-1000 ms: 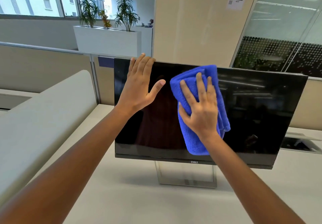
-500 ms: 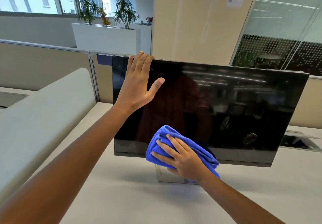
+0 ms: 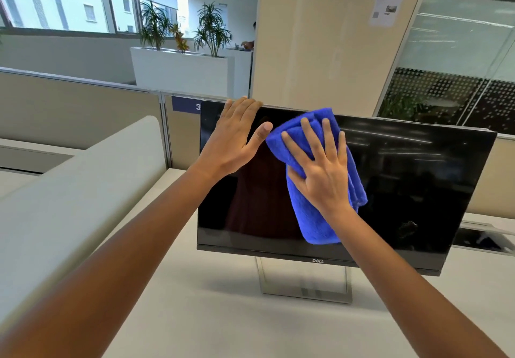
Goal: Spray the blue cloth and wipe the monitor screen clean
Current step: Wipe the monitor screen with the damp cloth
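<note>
One pale, rounded partition top (image 3: pixel 83 190) runs along the far left, with beige divider panels (image 3: pixel 69 106) behind it and windows (image 3: pixel 55 3) above. To the right of these, a white planter (image 3: pixel 181 70) holds spiky green plants, and a small blue label (image 3: pixel 185 104) on the divider shows the digit 3. The left hand (image 3: pixel 234 140) lies flat on the upper left part of the monitor (image 3: pixel 418 190). Its fingers are straight and together with their tips at the top edge, and its thumb is spread to the right; it grips nothing. The thumb tip is just beside the blue cloth (image 3: pixel 315 223); I cannot tell whether it touches. The cloth is folded into a thick pad and lies against the dark screen, left of its middle, reaching from the top edge down to near the bottom bezel. The right hand (image 3: pixel 320 173) presses on it with palm and straight, splayed fingers, not curled round it. Below, the bezel carries a Dell logo (image 3: pixel 317 260), and a silver stand (image 3: pixel 303 282) rests on the white desk (image 3: pixel 209 324). Behind the monitor rises a cream pillar (image 3: pixel 320 37) with a paper notice (image 3: pixel 386 3) stuck on it. Further right a glass wall (image 3: pixel 459 65) bears a dotted pattern, and at the far right a grey hatch (image 3: pixel 485 237) sits in the desk.
</note>
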